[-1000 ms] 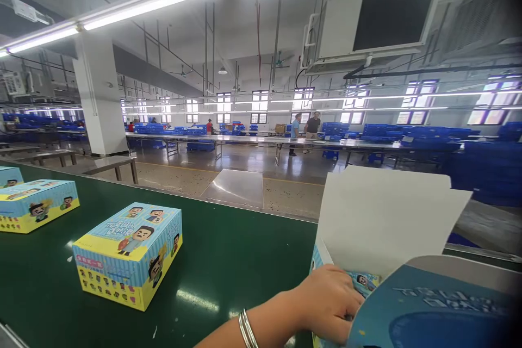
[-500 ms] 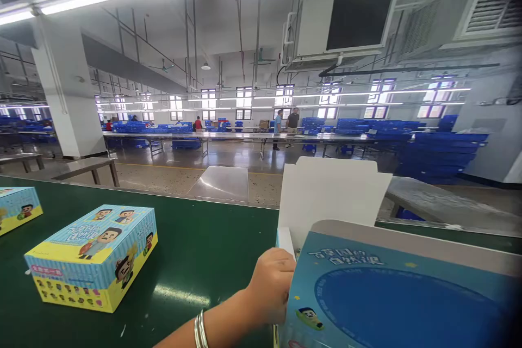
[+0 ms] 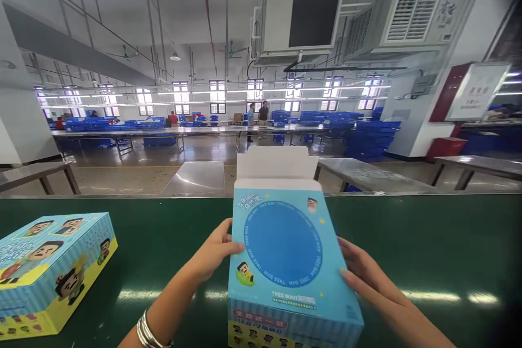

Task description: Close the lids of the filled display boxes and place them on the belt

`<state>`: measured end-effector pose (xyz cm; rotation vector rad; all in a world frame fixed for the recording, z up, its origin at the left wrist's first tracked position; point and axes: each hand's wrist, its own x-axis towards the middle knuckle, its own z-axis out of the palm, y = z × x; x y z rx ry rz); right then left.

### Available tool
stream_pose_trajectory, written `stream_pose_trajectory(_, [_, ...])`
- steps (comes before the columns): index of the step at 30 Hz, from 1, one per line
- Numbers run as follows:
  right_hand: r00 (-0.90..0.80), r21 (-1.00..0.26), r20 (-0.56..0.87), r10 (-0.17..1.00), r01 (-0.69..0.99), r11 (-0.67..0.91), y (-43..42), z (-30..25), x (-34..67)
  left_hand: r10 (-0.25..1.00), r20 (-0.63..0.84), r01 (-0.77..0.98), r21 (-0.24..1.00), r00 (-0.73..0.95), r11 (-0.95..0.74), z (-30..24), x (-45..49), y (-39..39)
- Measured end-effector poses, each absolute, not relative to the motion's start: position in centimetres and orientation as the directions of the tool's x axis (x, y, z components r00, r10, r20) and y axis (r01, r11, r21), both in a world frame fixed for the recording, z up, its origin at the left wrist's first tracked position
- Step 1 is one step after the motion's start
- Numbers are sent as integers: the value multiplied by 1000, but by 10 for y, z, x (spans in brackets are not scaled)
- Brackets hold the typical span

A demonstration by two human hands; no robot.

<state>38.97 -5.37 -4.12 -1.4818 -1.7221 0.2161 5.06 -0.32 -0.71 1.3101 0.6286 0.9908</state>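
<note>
A light blue carton (image 3: 285, 261) with a big dark blue circle on top stands on the green conveyor belt (image 3: 428, 244) right in front of me. Its white end flap (image 3: 277, 163) sticks up open at the far side. My left hand (image 3: 214, 253) presses against the carton's left side, thumb on the top edge. Against the right side rests my right hand (image 3: 362, 272), fingers stretched along the wall. Both hands hold the carton between them.
A closed blue and yellow carton (image 3: 49, 269) with cartoon figures lies on the belt at the left. Beyond the belt stand steel tables (image 3: 367, 174), stacks of blue crates (image 3: 369, 138) and several people (image 3: 256, 117) far off. A monitor (image 3: 312, 19) hangs overhead.
The view has swung right, so the closed carton slid to the left edge. The open carton came to the middle with its top lid lowered flat, and my right hand has come into view on it.
</note>
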Motion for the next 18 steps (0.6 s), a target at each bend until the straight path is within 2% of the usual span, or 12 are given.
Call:
stream_pose_trajectory(2, [42,-707,371,928,661,253,-41,-31,372,892,91,-280,959,443,41,-2,50,8])
stream_pose_trajectory(3, [51,-701,370,928,670,243,-34,-23,362,889,80,-301,951,451,67,1,50,14])
stream_pose_trajectory(5, [30,-566,468,883,778,274,-20,-5,340,874,56,-366,920,483,143,6,52,26])
stream_pose_trajectory(7, [-93,-365,570,817,861,353,-4,14,319,847,35,-425,876,530,230,10,58,36])
stream_pose_trajectory(9, [-242,-197,597,765,880,432,13,29,300,813,30,-464,833,582,302,13,65,43])
stream_pose_trajectory(11, [-324,-108,576,750,880,463,27,40,283,793,52,-504,797,606,333,15,69,46])
stream_pose_trajectory(15, [-336,-85,538,773,891,447,42,50,255,798,80,-553,762,597,337,13,61,50])
stream_pose_trajectory(18, [-358,-160,448,819,870,467,47,55,240,804,84,-559,760,588,330,7,46,52])
